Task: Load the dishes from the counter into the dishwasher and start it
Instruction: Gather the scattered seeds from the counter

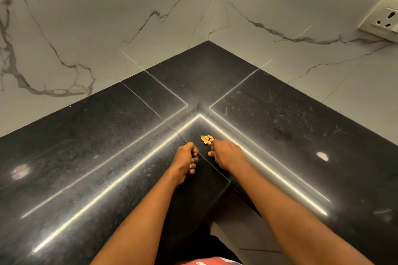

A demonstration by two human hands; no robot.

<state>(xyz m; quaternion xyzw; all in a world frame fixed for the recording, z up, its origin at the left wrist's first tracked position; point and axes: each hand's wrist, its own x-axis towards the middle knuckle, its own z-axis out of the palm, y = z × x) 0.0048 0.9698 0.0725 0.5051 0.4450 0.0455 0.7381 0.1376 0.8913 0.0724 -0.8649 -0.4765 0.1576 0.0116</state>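
Observation:
No dishes and no dishwasher are in view. A small pile of yellow seed-like bits (pixel 206 138) lies on the black stone counter (pixel 120 135) near its inner corner. My right hand (pixel 226 155) rests on the counter just below the pile, its curled fingertips touching the pile's near edge. My left hand (pixel 185 159) sits beside it on the left, fingers curled inward against the counter. Whether it holds anything is hidden.
The counter is L-shaped and runs into a corner of white marble walls (pixel 129 17). A wall socket (pixel 385 18) sits at the upper right. The counter's inner edge (pixel 228 183) drops to the floor between my forearms.

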